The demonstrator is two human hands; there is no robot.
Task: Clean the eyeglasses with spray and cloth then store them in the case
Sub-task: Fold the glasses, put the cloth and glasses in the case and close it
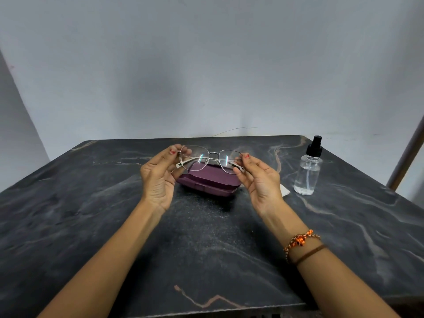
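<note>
Thin metal-framed eyeglasses (210, 159) are held up in the air above the table, lenses facing away, temples folded. My left hand (159, 177) pinches the frame's left end and my right hand (259, 180) pinches its right end. Directly below and behind the glasses lies a purple hard case (207, 183), lid down. A clear spray bottle (308, 171) with a black pump top stands upright to the right. A corner of white cloth (284, 191) peeks out from behind my right hand, flat on the table.
The dark marble-patterned table (206, 244) fills the view, its front edge near the bottom. A grey wall rises behind it. A pale post (406, 157) leans at the far right edge.
</note>
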